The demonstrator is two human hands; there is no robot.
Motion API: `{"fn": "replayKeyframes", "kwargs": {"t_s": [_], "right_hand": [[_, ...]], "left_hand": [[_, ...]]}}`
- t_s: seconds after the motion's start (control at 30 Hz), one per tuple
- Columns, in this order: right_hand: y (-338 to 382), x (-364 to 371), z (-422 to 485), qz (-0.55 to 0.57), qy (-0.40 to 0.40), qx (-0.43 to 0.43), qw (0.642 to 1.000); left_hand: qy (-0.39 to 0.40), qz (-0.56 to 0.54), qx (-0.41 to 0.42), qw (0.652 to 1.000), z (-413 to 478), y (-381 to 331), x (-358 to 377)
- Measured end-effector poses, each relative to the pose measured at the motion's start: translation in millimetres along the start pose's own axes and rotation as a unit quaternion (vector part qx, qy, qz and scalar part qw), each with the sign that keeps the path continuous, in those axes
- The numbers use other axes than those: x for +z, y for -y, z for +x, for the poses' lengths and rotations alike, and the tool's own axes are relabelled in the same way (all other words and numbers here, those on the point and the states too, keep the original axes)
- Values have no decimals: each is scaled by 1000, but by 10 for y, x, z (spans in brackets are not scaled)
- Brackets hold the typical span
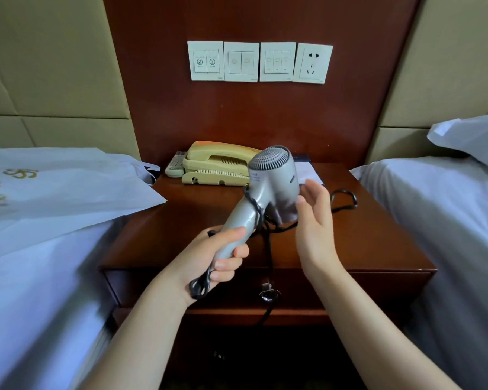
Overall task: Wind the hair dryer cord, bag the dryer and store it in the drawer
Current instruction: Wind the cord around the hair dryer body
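The job is at its first stage, with the winding begun but far from finished. The left hand (223,257) grips the handle of the hair dryer (271,181), fingers curled round it, and holds it tilted above the nightstand (378,235) with the grille end up toward twelve o'clock. The right hand (314,218) is open, palm turned to the dryer's barrel at its three o'clock, touching it or just beside it; it holds nothing that can be made out. A few turns of the black cord (268,249) cross the neck of the handle, a short loop hangs below the left fist at six o'clock, one strand drops down past the front of the nightstand, and another loop lies on the top at three o'clock of the dryer. The plug cannot be seen, though the wall socket (312,63) at twelve o'clock is bare. Most of the cord looks loose, so the winding is left to do. The white bag (62,187) lies flat on the bed at nine o'clock, not yet taken up. The drawer (350,288) at six o'clock, with its ring pull (269,294), is closed. Bagging and storing are both untouched.
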State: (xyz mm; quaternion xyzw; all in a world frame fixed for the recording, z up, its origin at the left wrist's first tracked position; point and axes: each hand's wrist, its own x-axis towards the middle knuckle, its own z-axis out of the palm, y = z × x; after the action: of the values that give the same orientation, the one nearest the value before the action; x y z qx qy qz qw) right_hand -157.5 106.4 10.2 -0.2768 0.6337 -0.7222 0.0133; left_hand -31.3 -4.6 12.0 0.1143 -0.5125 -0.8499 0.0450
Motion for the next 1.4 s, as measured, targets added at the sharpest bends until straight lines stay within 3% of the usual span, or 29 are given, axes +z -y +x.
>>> {"fn": "replayKeyframes", "kwargs": {"t_s": [0.07,0.17,0.27,0.33,0.4,0.53,0.63,0.73,0.93,1.1,1.17,1.27,1.4], "right_hand": [[-52,-33,41,18,-10,70,997],[-76,-19,44,176,36,140,974],[-46,66,-17,245,127,137,951],[-87,127,-44,204,199,115,952],[-113,168,-97,72,257,110,957],[-67,139,-84,27,216,92,972],[31,31,36,-76,229,16,970],[105,-60,81,-224,274,-44,934],[242,-45,71,-327,389,54,860],[256,-171,84,-322,447,115,827],[255,-260,79,-333,445,93,827],[203,-285,61,-347,354,6,868],[144,-246,28,-390,310,-33,866]], "left_hand": [[11,-34,-4,999,-17,11,13],[69,-74,-13,995,-38,-4,46],[115,-117,-15,986,-29,-14,51],[120,-146,-8,982,-15,-12,64],[107,-161,12,981,-2,-16,65],[33,-136,35,990,-19,-76,35],[-22,-103,51,993,-23,-101,-17],[-50,-49,79,994,-16,-108,-41],[-149,-4,112,982,61,-13,-10],[-193,-48,147,969,90,-74,-31],[-219,-99,168,956,110,-114,-86],[-249,-138,175,943,110,-167,-215],[-257,-80,160,950,104,-150,-272]]}}
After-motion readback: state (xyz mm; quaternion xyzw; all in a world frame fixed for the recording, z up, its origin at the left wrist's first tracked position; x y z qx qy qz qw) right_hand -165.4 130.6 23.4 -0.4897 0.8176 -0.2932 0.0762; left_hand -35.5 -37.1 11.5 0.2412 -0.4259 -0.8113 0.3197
